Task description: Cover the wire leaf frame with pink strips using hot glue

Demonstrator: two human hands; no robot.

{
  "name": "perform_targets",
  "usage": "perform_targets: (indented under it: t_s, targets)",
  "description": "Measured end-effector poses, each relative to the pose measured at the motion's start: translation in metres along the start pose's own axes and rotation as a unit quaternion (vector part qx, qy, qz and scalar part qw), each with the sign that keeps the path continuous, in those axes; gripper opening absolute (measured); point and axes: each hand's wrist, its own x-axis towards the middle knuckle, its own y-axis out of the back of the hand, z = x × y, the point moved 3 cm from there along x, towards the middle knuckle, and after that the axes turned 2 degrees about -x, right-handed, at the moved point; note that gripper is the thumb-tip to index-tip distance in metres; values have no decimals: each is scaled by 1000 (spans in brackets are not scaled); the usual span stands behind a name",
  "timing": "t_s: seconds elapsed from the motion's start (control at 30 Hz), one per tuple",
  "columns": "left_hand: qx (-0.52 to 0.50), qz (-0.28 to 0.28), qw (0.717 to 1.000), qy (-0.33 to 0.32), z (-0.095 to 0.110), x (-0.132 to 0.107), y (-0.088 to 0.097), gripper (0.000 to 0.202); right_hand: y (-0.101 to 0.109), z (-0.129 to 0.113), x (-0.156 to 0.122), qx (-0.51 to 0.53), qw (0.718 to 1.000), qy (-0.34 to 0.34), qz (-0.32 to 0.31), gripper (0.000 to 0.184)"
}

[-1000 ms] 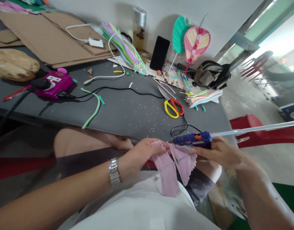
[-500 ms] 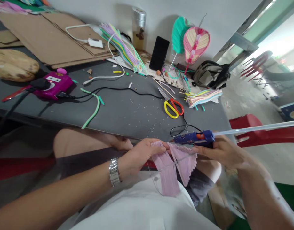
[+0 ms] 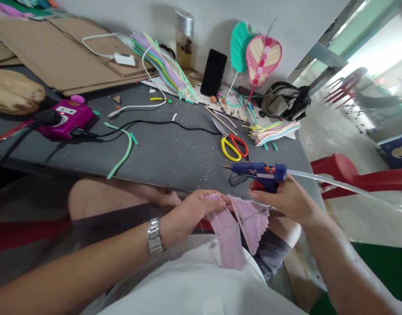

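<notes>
You have one lilac piece over your lap, below the table's front edge; its two pleated panels hang from the top, the left one's long axis running down toward you. Your left hand pinches its top, the grip closed on it. Your right hand has its grip wrapped round the handle of one blue glue gun, held over the front edge near the right corner of the table, long axis roughly along that edge, nozzle pointing left. One clear glue stick trails rightward from it. Beyond lies one pair of scissors; two leaf-shaped fans, one green, one pink-edged, stand at the back edge.
</notes>
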Motion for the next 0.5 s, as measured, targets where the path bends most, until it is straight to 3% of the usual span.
perform_targets:
  t_s: [0.17,0.5]
  targets:
    - [-1,1,1000,3,2,-1,-2,29,-26,-1,15,27,998,-2,-55,15]
    - [-21,34,999,-6,4,0,-3,27,-42,-2,29,48,993,-30,-101,18]
